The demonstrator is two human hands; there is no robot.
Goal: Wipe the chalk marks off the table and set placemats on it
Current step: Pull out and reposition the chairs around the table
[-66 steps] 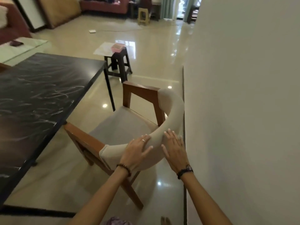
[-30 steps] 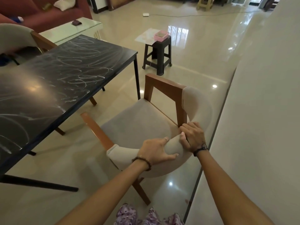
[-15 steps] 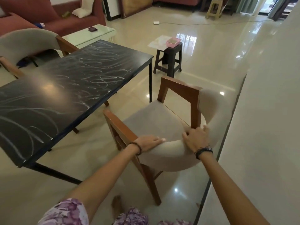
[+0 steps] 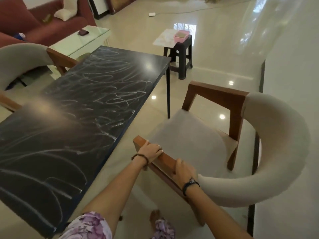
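You gripped chair (image 4: 198, 140) near armrest (image 4: 165, 160): left hand (image 4: 151, 152) and right hand (image 4: 183, 170) fingers wrapped round rigid wood. Chair likely heavy. Table (image 4: 82, 107) chalk marks (image 4: 110, 94) unwiped.

Both hands (image 4: 151, 152) on chair armrest (image 4: 165, 160)

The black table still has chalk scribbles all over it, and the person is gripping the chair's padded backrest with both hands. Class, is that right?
One detail is wrong. The head view shows the left hand and right hand gripping the chair's wooden armrest, not the padded backrest. The black table does still carry chalk scribbles.
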